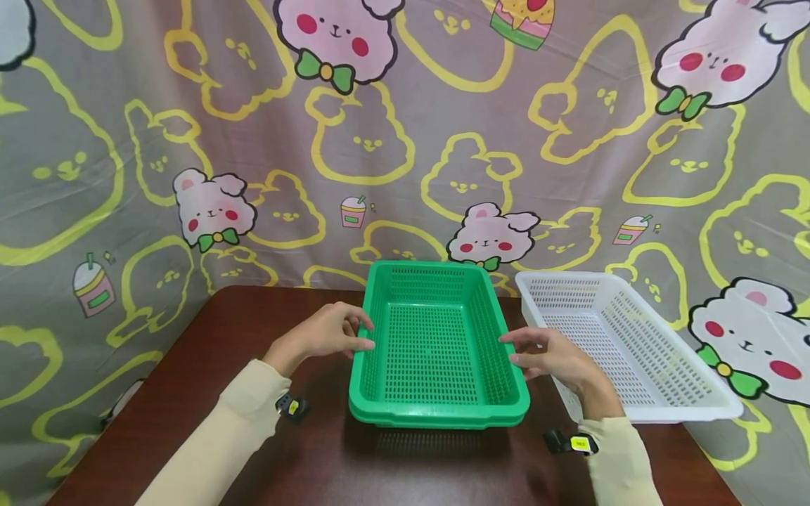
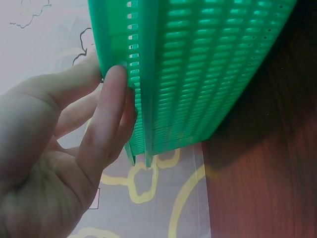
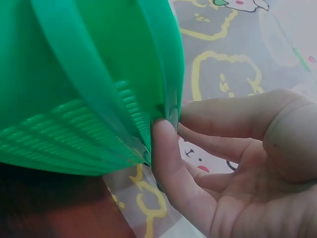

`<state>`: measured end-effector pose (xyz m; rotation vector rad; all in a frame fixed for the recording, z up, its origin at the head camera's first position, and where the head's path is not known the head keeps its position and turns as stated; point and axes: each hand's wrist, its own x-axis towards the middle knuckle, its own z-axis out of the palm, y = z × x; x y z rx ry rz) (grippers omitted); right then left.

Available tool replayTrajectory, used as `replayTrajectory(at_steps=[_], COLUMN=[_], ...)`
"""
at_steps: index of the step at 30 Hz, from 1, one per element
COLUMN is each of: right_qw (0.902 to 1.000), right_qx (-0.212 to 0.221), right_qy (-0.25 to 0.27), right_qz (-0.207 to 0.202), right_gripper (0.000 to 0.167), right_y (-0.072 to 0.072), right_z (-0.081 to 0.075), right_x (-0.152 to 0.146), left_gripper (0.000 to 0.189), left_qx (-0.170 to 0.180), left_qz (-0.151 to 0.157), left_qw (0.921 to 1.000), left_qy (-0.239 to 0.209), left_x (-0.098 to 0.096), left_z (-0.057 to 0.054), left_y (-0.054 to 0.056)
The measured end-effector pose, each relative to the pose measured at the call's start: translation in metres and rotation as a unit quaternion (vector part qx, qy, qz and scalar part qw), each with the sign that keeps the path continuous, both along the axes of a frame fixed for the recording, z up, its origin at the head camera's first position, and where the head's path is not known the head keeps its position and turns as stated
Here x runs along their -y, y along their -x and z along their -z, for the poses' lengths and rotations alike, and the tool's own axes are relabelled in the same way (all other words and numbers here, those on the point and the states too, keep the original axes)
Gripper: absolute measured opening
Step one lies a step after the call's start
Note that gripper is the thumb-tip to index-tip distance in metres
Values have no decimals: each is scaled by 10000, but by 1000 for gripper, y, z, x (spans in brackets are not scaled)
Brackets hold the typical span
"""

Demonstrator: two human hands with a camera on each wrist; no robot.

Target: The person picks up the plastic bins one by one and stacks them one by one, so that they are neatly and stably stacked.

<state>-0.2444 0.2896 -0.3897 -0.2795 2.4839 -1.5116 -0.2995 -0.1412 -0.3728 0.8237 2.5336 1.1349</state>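
Note:
A green plastic basket [image 1: 436,410] with slotted walls stands at the middle of the table, nothing inside it. A second green rim [image 2: 147,89] runs just under the top one, as of another basket nested below. My left hand [image 1: 329,332] pinches the top rim on the left long side, with fingers tucked under it in the left wrist view. On the opposite side, my right hand [image 1: 560,360] pinches the same rim between thumb and fingers. In the right wrist view the lower rim [image 3: 74,44] shows apart from the fingertips.
A white slotted basket [image 1: 671,413] stands to the right, close beside my right hand. Under everything lies a dark reddish-brown table [image 1: 304,450]. A patterned cloth [image 1: 380,140] hangs behind the table and along its sides.

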Motion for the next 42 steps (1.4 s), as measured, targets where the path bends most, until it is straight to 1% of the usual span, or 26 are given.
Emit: replayTrajectory(at_steps=[10,20,29,35,42], right_qw=[10000,10000,9998,9997,9995], right_qx=[41,43,-34,-78,-94], right_qy=[-22,-37,-175,-232,-296], right_qz=[29,65,3,-56,-54], right_gripper=[49,48,48,48,48], right_y=[0,0,-1,-2,-3], right_z=[3,4,6,6,4], right_x=[1,2,1,1,2], left_gripper=[39,38,36,37,36], left_qx=[-47,-9,-18,-26,-44], left_qz=[14,12,-91,-89,-20], left_qw=[10000,9999,9995,9997,9997], left_qy=[79,127,288,246,243], left_x=[0,0,0,1,0], left_z=[1,2,4,6,6], left_y=[-2,-2,-3,-3,-2])
